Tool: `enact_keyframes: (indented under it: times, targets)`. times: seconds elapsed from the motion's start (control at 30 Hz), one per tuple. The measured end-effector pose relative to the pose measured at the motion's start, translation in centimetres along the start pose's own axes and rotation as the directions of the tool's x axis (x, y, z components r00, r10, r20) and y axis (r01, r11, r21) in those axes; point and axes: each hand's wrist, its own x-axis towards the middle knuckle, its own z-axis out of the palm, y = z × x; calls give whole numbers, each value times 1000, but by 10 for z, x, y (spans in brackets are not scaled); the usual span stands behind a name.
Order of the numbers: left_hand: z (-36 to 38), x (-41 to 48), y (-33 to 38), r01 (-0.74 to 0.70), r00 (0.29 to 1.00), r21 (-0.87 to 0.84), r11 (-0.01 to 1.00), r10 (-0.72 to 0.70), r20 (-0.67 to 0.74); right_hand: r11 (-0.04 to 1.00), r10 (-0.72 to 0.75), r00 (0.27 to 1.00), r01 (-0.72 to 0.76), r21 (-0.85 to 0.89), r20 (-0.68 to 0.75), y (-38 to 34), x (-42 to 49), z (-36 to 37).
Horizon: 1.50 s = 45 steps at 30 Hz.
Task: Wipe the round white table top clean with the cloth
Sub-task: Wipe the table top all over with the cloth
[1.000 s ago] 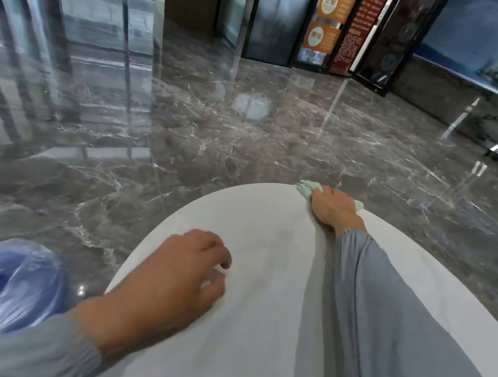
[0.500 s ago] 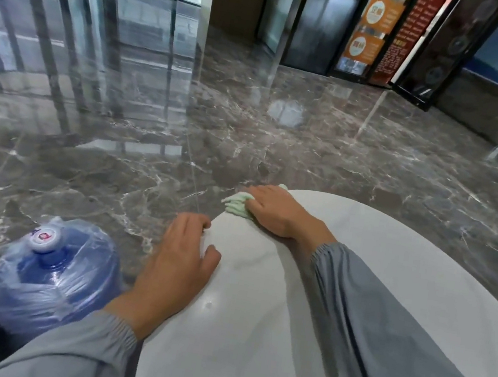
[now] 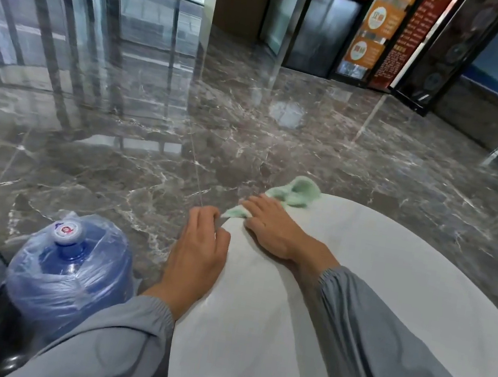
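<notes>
The round white table top fills the lower right. My right hand lies palm down on a pale green cloth at the table's far left rim. Part of the cloth sticks out past the fingers and part bunches beyond the hand, over the edge. My left hand rests on the left rim just short of the cloth, fingers curled over the edge, holding nothing. Grey sleeves cover both forearms.
A large blue water bottle wrapped in clear plastic stands on the floor at the lower left, close to the table. Glossy grey marble floor spreads beyond. Glass doors and orange signs line the far wall.
My right hand has swept the cloth leftward along the far rim, from the far edge to the left side. My left hand slid out to the left rim. The view has turned left.
</notes>
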Motion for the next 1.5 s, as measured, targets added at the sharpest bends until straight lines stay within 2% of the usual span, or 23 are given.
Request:
enact_keyframes:
  times: [0.07,0.13,0.27,0.4,0.5,0.57,0.63,0.7,0.77,0.87,1.03,1.07,1.13,1.2,1.27,1.33,1.4,1.5]
  targets:
    - [-2,-2,2,-2,1000,-5,1000,2,-8,995,-60,997,56,82,46,-18,-5,-10]
    - [-2,-4,3,-57,998,33,998,57,4,991,-27,995,14,133,96,-22,-8,-29]
    - [1,-2,0,-47,999,82,996,45,23,992,69,992,-80,99,108,-29,-7,-37]
    - [5,-3,-3,-128,992,141,982,128,12,981,158,987,-152,120,-39,-25,-24,-30]
    - [5,-3,-4,-171,985,188,967,172,10,993,86,989,-75,88,-121,-23,-43,-29]
    - [6,-1,-4,-191,981,206,960,192,15,991,29,987,-7,136,-160,-21,-52,-28]
    - [7,-2,-3,-221,975,230,948,222,21,976,65,946,6,217,-318,-14,-48,-27]
    - [8,-2,-3,-250,968,264,932,251,31,970,183,887,-93,226,-424,-9,-32,-25]
    - [9,-2,-4,-244,969,273,931,247,23,963,261,912,-224,148,-316,-14,-12,-18]
    - [11,-2,-8,-221,974,277,935,224,21,959,278,954,-270,82,-109,-19,13,0]
    - [12,-1,-10,-209,977,283,936,211,26,911,412,901,-410,43,-131,25,34,-10]
    - [12,-1,-9,-202,979,277,939,205,18,912,406,905,-410,-6,-123,29,35,-11]
    - [10,-1,-9,-183,982,256,949,187,10,936,304,947,-317,-153,-100,25,38,-9]
    - [8,0,-8,-174,984,243,954,177,9,955,82,991,-110,-276,-109,3,33,-2]
    - [7,-1,-9,-165,985,248,954,172,-4,954,-167,969,112,-279,-183,-19,22,11]
    - [7,-1,-9,-156,986,260,953,165,-14,950,-282,930,236,-206,-234,-30,13,18]
    - [8,-1,-9,-150,988,260,954,153,7,961,-267,946,247,-125,-183,-22,12,13]
    - [9,-2,-9,-116,993,244,963,116,18,1000,-30,988,30,-3,-151,12,13,-2]
